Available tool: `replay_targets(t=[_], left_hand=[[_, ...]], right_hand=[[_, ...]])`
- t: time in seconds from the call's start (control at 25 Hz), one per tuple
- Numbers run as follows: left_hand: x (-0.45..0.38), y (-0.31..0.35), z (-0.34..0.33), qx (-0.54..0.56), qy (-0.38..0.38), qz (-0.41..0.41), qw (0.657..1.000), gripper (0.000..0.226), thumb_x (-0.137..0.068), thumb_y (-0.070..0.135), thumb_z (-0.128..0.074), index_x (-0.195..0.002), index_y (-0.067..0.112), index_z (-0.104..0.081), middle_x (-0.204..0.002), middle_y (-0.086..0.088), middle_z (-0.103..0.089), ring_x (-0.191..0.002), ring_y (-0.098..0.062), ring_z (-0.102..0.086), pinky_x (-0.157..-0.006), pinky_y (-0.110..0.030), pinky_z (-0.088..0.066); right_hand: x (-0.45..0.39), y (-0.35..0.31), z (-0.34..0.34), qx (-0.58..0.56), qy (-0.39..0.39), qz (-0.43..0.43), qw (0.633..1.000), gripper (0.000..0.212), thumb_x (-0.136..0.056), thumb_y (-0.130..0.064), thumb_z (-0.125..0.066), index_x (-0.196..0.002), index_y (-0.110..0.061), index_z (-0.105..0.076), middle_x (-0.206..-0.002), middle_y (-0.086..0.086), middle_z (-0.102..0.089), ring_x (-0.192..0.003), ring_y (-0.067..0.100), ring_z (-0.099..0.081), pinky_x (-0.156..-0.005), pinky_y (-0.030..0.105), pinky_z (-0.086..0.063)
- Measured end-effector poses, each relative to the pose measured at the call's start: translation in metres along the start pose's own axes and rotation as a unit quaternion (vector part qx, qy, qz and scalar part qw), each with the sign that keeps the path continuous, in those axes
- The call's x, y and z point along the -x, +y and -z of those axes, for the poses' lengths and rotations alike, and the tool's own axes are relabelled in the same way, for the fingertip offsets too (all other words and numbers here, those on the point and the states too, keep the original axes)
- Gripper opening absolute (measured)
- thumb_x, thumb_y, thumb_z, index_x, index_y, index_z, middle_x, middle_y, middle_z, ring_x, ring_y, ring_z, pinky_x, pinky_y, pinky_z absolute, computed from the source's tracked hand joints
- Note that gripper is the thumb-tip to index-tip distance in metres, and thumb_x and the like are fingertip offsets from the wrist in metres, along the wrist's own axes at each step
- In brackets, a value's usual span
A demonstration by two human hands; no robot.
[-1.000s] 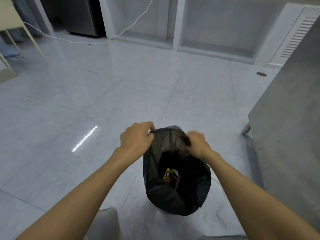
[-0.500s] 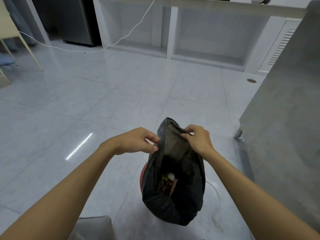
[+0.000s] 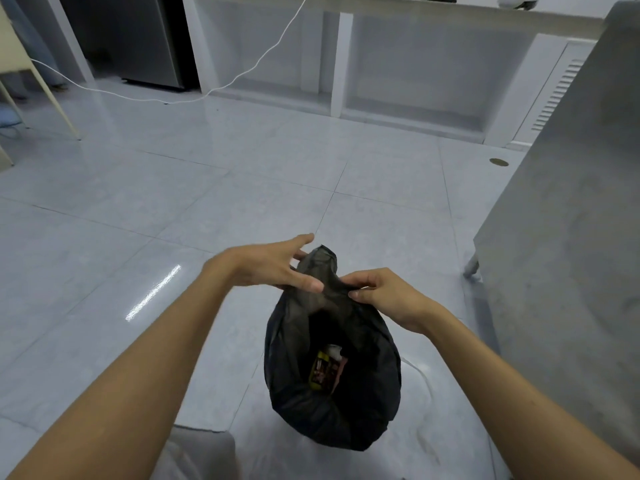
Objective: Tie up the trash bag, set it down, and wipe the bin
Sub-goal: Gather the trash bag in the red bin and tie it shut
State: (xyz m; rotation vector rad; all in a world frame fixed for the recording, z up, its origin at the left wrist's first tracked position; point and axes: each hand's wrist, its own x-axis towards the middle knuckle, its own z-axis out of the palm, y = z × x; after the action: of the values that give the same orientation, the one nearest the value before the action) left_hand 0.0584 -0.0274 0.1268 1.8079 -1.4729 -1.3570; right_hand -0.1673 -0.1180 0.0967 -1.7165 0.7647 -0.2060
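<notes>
A black trash bag [image 3: 363, 403] hangs above the tiled floor in front of me, its mouth still partly open with packaging showing inside. Its top is gathered into a narrow neck [image 3: 320, 268]. My right hand [image 3: 384, 294] pinches the bag's rim on the right. My left hand [image 3: 273, 266] rests against the neck from the left, thumb and a finger on the plastic, the other fingers spread. The bin is hidden from view.
A grey cabinet [image 3: 571, 237] stands close on the right with a metal leg [image 3: 471, 266]. A white cord [image 3: 242, 74] trails across the floor toward low white shelving [image 3: 408, 77] at the back. Table legs [image 3: 52, 95] stand at far left.
The bag has been lifted and its wide mouth drawn together into a neck. My left hand let go of the rim and moved right against the neck, fingers spreading.
</notes>
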Motion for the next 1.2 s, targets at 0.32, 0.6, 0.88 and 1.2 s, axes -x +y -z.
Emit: replay_targets(t=[0.32, 0.6, 0.88, 1.2], left_hand=[[-0.008, 0.0, -0.014, -0.046, -0.019, 0.01, 0.999, 0.129, -0.066, 0.026, -0.091, -0.156, 0.033, 0.002, -0.158, 0.003, -0.031, -0.136, -0.016, -0.041, -0.11, -0.029, -0.04], [-0.003, 0.013, -0.003, 0.185, -0.02, 0.024, 0.982, 0.071, -0.096, -0.008, -0.044, -0.157, 0.015, -0.014, -0.138, -0.006, -0.053, -0.11, -0.017, -0.069, -0.08, -0.023, -0.06], [-0.022, -0.004, -0.029, -0.153, 0.114, -0.035, 0.981, 0.088, -0.075, 0.03, -0.082, -0.147, 0.038, -0.035, -0.103, 0.007, -0.053, -0.095, -0.016, -0.053, -0.083, -0.028, -0.043], [-0.033, -0.008, -0.04, -0.076, 0.223, -0.09, 0.968, 0.015, -0.071, 0.025, -0.078, -0.078, 0.023, -0.064, -0.076, 0.005, -0.067, -0.074, -0.016, -0.062, -0.059, -0.018, -0.047]], right_hand=[[-0.003, -0.002, 0.001, -0.017, 0.009, 0.018, 1.0, 0.043, -0.095, 0.013, -0.046, -0.11, -0.014, -0.076, -0.11, 0.01, -0.075, -0.101, 0.022, -0.072, -0.091, 0.027, -0.058], [-0.005, 0.004, 0.008, -0.025, 0.079, 0.011, 0.997, 0.028, -0.095, 0.009, -0.056, -0.11, -0.006, -0.073, -0.109, 0.016, -0.074, -0.094, 0.021, -0.071, -0.089, 0.029, -0.058], [-0.01, 0.004, 0.002, -0.027, 0.084, 0.009, 0.996, 0.026, -0.091, 0.006, -0.064, -0.091, -0.017, -0.075, -0.099, 0.009, -0.074, -0.087, 0.016, -0.07, -0.084, 0.027, -0.056], [-0.01, 0.023, 0.015, 0.022, 0.077, -0.05, 0.996, 0.036, -0.077, -0.025, -0.086, -0.105, -0.013, -0.068, -0.109, 0.001, -0.068, -0.105, 0.018, -0.064, -0.093, 0.029, -0.05]])
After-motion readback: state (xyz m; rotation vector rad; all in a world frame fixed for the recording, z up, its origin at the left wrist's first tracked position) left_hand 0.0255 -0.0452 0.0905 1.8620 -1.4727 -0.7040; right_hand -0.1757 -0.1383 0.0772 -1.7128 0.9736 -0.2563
